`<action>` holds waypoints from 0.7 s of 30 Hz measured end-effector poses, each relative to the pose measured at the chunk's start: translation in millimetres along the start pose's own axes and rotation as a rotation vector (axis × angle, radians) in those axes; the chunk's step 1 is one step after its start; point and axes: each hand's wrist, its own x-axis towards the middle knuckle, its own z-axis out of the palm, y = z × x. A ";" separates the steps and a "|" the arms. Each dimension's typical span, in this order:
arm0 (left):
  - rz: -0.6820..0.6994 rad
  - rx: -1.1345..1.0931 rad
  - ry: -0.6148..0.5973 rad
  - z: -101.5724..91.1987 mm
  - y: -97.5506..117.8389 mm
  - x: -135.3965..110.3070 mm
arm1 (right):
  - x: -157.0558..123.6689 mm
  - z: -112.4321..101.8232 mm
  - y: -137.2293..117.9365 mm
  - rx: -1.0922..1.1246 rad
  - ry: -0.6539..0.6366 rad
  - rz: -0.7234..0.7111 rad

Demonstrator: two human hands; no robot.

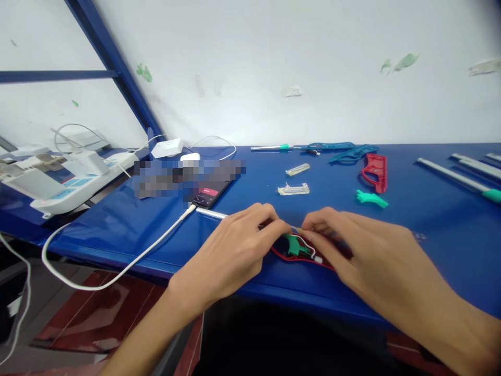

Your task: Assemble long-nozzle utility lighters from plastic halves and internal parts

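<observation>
My left hand (238,245) and my right hand (348,245) meet near the front edge of the blue table (430,224). Both are curled over a red plastic shell (297,259) that lies flat there. A green part (291,245) and a thin white wire (307,246) sit inside the shell. A slim white rod (209,212) runs out to the left from under my left fingers. My fingertips pinch at the shell's top edge, and most of the shell is hidden beneath them.
Further back lie a second red shell (374,172), a green trigger piece (371,199), two small white clips (293,189), teal parts (344,151) and metal rods (454,175). A phone (209,195) on a white cable (117,271) lies to the left. A white machine (58,183) stands far left.
</observation>
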 end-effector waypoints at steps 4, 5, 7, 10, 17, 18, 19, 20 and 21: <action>0.000 -0.011 0.007 -0.2 0.1 0.2 | -1.9 0.9 0.9 0.007 -0.011 -0.007; 0.006 -0.018 0.011 -0.2 0.1 0.2 | -2.2 0.8 1.0 0.009 -0.013 -0.006; 0.024 -0.026 0.025 -0.5 -0.1 0.2 | -2.4 0.5 1.2 0.010 -0.013 -0.003; 0.055 -0.020 0.044 -1.5 0.5 0.5 | -2.2 -0.1 1.3 0.007 -0.020 -0.005; 0.034 -0.128 0.061 -6.1 7.9 0.3 | -2.9 1.7 1.9 0.000 -0.014 0.012; 0.028 -0.126 0.052 -6.7 8.7 0.7 | -3.0 2.0 2.1 0.003 -0.016 0.015; 0.027 -0.114 0.034 -7.2 9.3 1.2 | -3.0 2.3 2.2 0.005 -0.020 0.017; 0.028 -0.098 0.015 -7.5 9.6 1.9 | -2.9 2.4 2.3 0.006 -0.022 0.016; 0.030 -0.079 -0.003 -7.8 9.7 2.6 | -2.8 2.5 2.4 0.006 -0.020 0.013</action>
